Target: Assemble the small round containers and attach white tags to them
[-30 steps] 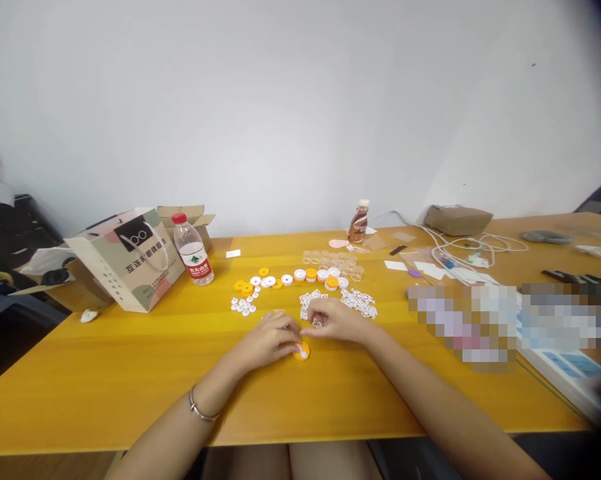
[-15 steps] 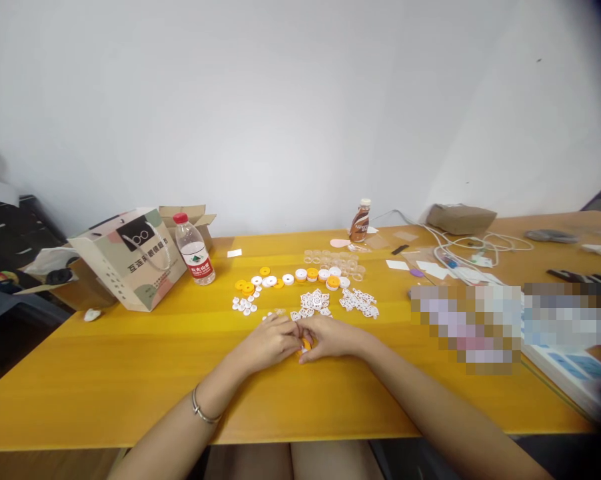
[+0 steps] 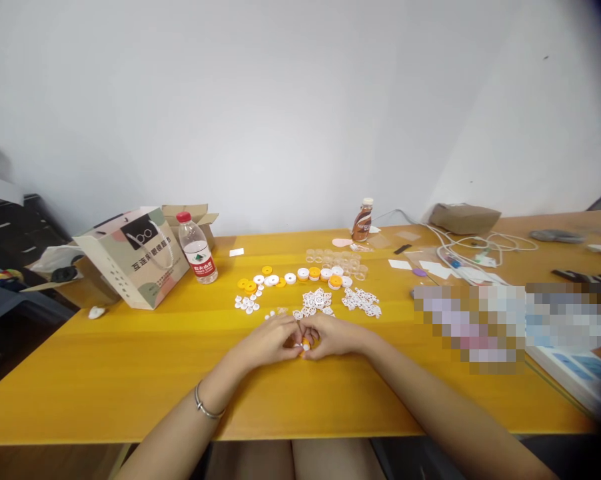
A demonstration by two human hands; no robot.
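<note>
My left hand (image 3: 274, 341) and my right hand (image 3: 331, 335) meet above the table, fingertips almost touching. Between the right thumb and fingers is a small orange-and-white round piece (image 3: 306, 344), partly covered by the fingers. The left fingers pinch at a tiny white piece (image 3: 298, 345) beside it, mostly hidden. Just beyond the hands lie white cut-out lattice pieces (image 3: 316, 301) and, to the left, small white round caps (image 3: 247, 304). Farther back runs a row of orange and white discs (image 3: 290, 279) with centre holes, some stacked. Clear plastic rings (image 3: 338, 259) stand behind them.
A paper bag (image 3: 145, 263) and a red-capped water bottle (image 3: 197, 250) stand at the left, with a cardboard box (image 3: 205, 220) behind. A brown drink bottle (image 3: 363, 221) is at the back. White cables (image 3: 450, 243), cards and a brown package (image 3: 464, 218) occupy the right side.
The hands have shifted slightly in their grip; the orange-and-white piece has turned and a tiny white piece shows at the left fingertips. The whole view has moved slightly.
</note>
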